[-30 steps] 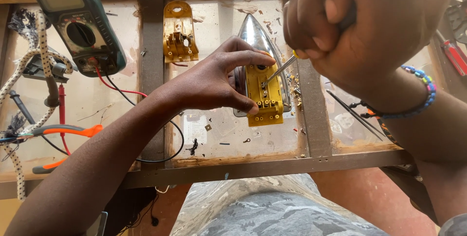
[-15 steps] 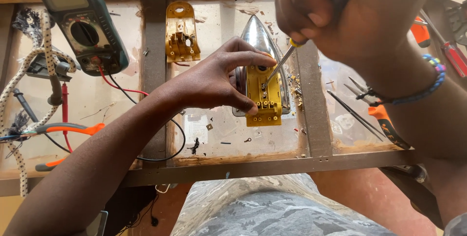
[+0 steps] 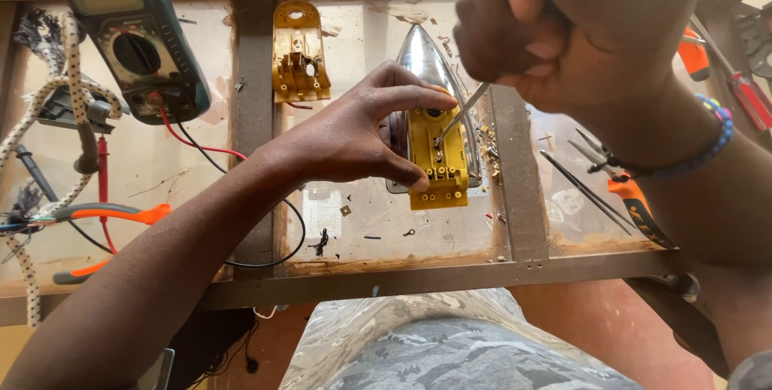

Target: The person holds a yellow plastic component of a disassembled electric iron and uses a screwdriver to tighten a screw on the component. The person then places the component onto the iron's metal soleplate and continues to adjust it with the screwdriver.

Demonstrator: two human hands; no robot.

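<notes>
- A braided white cord with dark flecks (image 3: 48,117) lies at the far left of the tabletop (image 3: 354,229), looping past a dark plug.
- Orange-handled pliers (image 3: 104,215) lie below the cord, near the front rail.
- A dark green multimeter (image 3: 133,36) rests tilted at the upper left, its red and black leads (image 3: 201,145) trailing toward the middle.
- A loose yellow plastic cover (image 3: 299,52) lies flat above the left forearm, apart from the iron.
- The left hand (image 3: 354,137) has its grip clamped on the yellow block (image 3: 438,157), thumb at the lower edge and forefinger arched over the top.
- The yellow block sits on the shiny iron soleplate (image 3: 422,56), whose pointed tip faces away, at the tabletop's middle.
- The right hand (image 3: 575,28) has its grip closed in a fist around a screwdriver (image 3: 460,113), whose metal shaft slants down onto the yellow block.
- Thin tweezers (image 3: 583,189) and orange-handled cutters (image 3: 635,201) lie just right of the iron, under the right wrist.
- A red-handled tool (image 3: 748,96) lies at the far right.
</notes>
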